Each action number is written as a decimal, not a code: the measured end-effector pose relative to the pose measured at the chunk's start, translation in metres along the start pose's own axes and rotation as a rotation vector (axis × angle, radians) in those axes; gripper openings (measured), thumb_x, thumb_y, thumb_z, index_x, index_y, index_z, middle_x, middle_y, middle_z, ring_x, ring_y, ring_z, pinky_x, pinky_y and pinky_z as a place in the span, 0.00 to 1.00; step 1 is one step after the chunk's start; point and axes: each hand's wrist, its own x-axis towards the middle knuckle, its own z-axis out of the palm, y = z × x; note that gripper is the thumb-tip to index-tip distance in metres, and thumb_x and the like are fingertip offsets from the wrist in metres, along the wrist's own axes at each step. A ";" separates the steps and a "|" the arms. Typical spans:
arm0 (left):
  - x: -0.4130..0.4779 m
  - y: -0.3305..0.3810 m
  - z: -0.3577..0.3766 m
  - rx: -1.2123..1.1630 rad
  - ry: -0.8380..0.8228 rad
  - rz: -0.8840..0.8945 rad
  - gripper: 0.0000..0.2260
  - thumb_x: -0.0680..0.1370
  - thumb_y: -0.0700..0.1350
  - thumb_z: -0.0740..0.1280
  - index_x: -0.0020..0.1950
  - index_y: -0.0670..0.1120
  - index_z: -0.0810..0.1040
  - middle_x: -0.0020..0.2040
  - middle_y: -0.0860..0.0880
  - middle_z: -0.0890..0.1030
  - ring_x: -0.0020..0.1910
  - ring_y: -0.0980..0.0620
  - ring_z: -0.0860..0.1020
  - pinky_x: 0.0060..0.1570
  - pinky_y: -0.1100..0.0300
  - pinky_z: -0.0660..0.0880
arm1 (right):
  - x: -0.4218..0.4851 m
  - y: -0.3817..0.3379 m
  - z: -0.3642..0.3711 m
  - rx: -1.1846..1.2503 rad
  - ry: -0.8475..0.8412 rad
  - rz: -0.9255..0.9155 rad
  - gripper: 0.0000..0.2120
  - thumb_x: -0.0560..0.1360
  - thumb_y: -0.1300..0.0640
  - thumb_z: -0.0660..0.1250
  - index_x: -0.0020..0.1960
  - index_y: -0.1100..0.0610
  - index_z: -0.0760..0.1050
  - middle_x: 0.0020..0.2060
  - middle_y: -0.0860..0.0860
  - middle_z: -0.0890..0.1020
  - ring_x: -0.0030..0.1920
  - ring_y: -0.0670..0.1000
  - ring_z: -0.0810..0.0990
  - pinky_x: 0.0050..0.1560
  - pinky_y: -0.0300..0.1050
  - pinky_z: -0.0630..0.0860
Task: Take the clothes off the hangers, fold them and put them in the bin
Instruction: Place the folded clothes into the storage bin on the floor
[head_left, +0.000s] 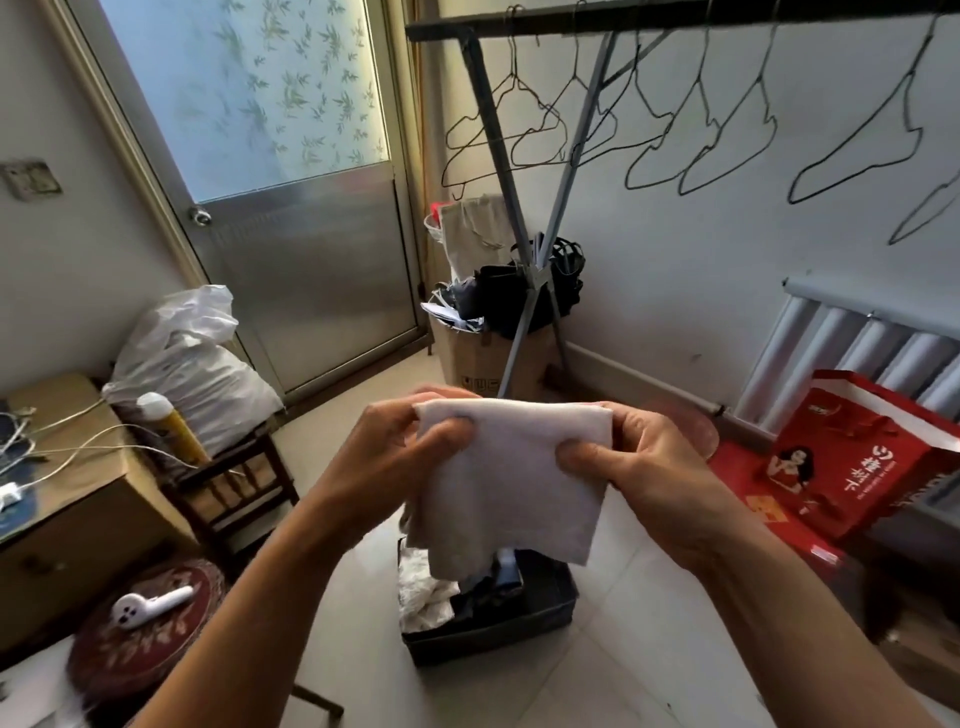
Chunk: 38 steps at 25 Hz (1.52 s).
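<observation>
Above the bin (470, 640), white cloth (511, 478), top corners in pinch of left fingers (448, 430) and right fingers (575, 451).

On the pale tiled floor (623, 675) stand the dark bin (493, 642) and, farther back, a full cardboard box (467, 358).

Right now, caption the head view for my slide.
Left hand and right hand pinch a folded white cloth above the bin; wire hangers hang bare.
</observation>
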 end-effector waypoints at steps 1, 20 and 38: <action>0.002 -0.005 -0.004 -0.150 -0.002 -0.107 0.13 0.75 0.53 0.70 0.50 0.45 0.82 0.46 0.48 0.82 0.44 0.53 0.80 0.39 0.64 0.78 | 0.009 0.000 0.003 -0.042 0.005 -0.022 0.11 0.73 0.65 0.70 0.55 0.58 0.79 0.48 0.57 0.84 0.51 0.56 0.82 0.50 0.49 0.81; 0.141 -0.183 -0.009 -0.746 0.408 -0.626 0.21 0.70 0.40 0.71 0.61 0.49 0.72 0.51 0.39 0.85 0.45 0.43 0.84 0.40 0.53 0.83 | 0.269 0.119 0.038 0.198 -0.248 0.453 0.22 0.67 0.56 0.71 0.58 0.66 0.76 0.48 0.61 0.85 0.46 0.58 0.85 0.47 0.48 0.83; 0.144 -0.567 0.045 -0.391 0.361 -1.003 0.19 0.73 0.29 0.66 0.55 0.51 0.79 0.57 0.43 0.79 0.45 0.50 0.78 0.41 0.65 0.75 | 0.404 0.487 0.098 -0.060 -0.041 0.960 0.08 0.75 0.64 0.67 0.54 0.59 0.76 0.41 0.56 0.82 0.32 0.50 0.78 0.25 0.39 0.73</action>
